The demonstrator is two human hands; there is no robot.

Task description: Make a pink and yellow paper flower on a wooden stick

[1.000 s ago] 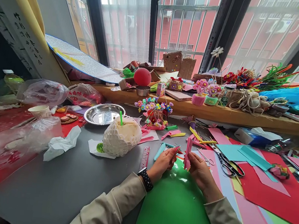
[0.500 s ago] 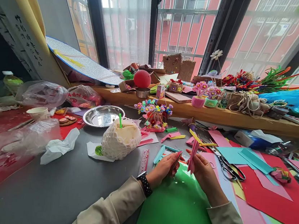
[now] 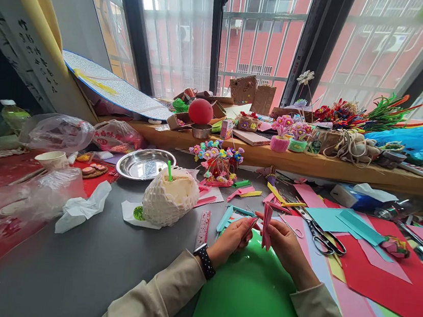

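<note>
Over the upper end of a glossy green sheet (image 3: pixel 256 297), my two hands are close together. My right hand (image 3: pixel 282 239) pinches a folded piece of pink paper (image 3: pixel 266 224), held upright between thumb and fingers. My left hand (image 3: pixel 235 236), with a black dotted watch strap on its wrist, is closed on a small piece of folded pink paper (image 3: pixel 252 223), mostly hidden by the fingers. Just left of that hand lies a pink ruler (image 3: pixel 203 228). Behind the hands are folded turquoise paper strips (image 3: pixel 225 218) and yellow strips (image 3: pixel 276 192).
Scissors (image 3: pixel 323 239) lie on coloured paper at the right, near red sheets (image 3: pixel 371 270). A netted coconut (image 3: pixel 171 200) with a green straw stands left of my hands, before a metal plate (image 3: pixel 145 165). Crocheted flowers (image 3: pixel 219 159) stand behind. Plastic bags (image 3: pixel 37 199) cover the left side.
My right hand has moved slightly left with the pink paper, closer to my left hand. The left hand stays nearly in place.
</note>
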